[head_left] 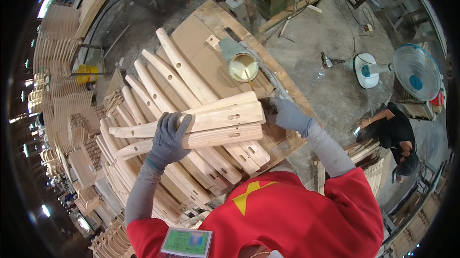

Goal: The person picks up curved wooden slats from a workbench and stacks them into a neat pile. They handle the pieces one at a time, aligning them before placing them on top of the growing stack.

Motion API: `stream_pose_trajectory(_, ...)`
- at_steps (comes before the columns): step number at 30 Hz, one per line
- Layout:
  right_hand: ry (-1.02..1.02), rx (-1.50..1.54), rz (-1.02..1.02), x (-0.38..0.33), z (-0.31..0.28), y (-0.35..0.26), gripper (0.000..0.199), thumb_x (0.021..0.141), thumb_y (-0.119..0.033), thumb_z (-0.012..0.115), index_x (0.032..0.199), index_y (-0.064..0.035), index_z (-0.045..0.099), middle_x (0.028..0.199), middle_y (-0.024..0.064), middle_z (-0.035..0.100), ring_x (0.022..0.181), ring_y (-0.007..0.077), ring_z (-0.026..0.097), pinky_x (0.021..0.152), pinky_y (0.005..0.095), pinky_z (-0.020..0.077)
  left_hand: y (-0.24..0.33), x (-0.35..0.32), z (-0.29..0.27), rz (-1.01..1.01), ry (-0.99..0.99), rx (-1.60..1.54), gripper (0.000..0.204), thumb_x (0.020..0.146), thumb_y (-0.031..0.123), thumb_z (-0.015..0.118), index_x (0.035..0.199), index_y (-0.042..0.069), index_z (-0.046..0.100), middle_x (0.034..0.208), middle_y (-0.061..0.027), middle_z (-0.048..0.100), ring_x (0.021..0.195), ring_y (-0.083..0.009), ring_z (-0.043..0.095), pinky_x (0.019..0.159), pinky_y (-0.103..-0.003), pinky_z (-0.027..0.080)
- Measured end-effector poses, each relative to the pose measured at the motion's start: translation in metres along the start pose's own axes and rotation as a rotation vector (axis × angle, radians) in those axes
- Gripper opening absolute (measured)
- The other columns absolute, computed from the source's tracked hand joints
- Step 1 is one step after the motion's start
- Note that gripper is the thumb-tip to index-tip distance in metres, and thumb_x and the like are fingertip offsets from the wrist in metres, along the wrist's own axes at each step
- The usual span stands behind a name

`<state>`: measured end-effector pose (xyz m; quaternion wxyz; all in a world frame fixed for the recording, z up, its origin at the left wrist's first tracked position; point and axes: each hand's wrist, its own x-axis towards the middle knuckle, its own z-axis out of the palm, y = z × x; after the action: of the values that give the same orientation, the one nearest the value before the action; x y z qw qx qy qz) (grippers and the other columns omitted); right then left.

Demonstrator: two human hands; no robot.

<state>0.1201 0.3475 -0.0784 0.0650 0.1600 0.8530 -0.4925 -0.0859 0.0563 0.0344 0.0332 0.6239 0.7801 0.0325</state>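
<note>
A: Head view. What do the hands hold?

B: The left hand [168, 139], in a grey glove, lies palm-down with its fingers curled over the top of three curved wooden chair legs [201, 126], closed around their upper edges. These three lie crosswise on a fanned stack of like pieces [191, 85] on the plywood workbench [201, 28]. The right hand [290, 115], also gloved, presses against the wide, slotted ends of the same three legs; how far its fingers close cannot be told, since the wood hides them.

A: Arm pose?

B: Both forearms rise from the lower edge. The left is nearly straight, the right bent at the elbow and angled inward.

A: What could go wrong?

B: Likely hazards: the loose bundle may slide apart, as only the left hand grips it from above; a shifted leg could knock the open tin of pale glue [243, 67] just beyond the ends.

A: Surroundings?

B: A standing fan [416, 78], a seated person [397, 135] on the right, and stacked parts [62, 109] on the left.
</note>
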Motion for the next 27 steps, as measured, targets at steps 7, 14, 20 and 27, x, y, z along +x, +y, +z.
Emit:
stream_pose_trajectory(7,0.256,-0.197,-0.015,-0.014,0.045,-0.01,0.039,0.075,-0.029,0.068,0.104,-0.0054,0.055,0.093,0.0166,0.057,0.085,0.0358,0.059,0.073,0.0441,0.0484,-0.023,-0.013,-0.013,0.092,-0.023,-0.012,0.087,0.054,0.02,0.076,0.133,0.006,0.042,0.109,-0.0188,0.047,0.1,-0.0336,0.051,0.088,-0.044,0.043)
stream_pose_trajectory(14,0.38,-0.333,0.081,-0.015,0.07,-0.007,0.025,0.073,-0.013,0.066,0.095,-0.006,0.058,0.086,0.0169,0.061,0.08,0.0357,0.061,0.067,0.0446,0.048,-0.075,0.012,-0.04,-0.13,0.022,0.104,0.103,0.055,0.025,0.077,0.142,0.005,0.027,0.12,-0.0251,0.044,0.106,-0.0424,0.049,0.092,-0.048,0.042)
stream_pose_trajectory(20,0.437,-0.118,0.056,-0.025,0.072,0.001,0.017,0.074,-0.006,0.061,0.09,-0.0023,0.06,0.086,0.0189,0.061,0.082,0.0381,0.06,0.069,0.0438,0.0464,-0.156,0.059,-0.029,-0.468,-0.141,0.008,0.104,0.059,0.029,0.073,0.147,0.023,0.018,0.126,-0.0263,0.041,0.111,-0.0443,0.048,0.096,-0.049,0.039)
stream_pose_trajectory(27,0.435,0.023,0.051,-0.028,0.066,0.008,0.016,0.078,-0.007,0.061,0.092,0.0002,0.059,0.084,0.0189,0.061,0.08,0.0378,0.059,0.069,0.0414,0.0457,-0.195,0.107,0.009,-0.398,-0.301,0.052,0.104,0.057,0.031,0.074,0.147,0.02,0.021,0.128,-0.0232,0.045,0.12,-0.0397,0.043,0.098,-0.047,0.038)
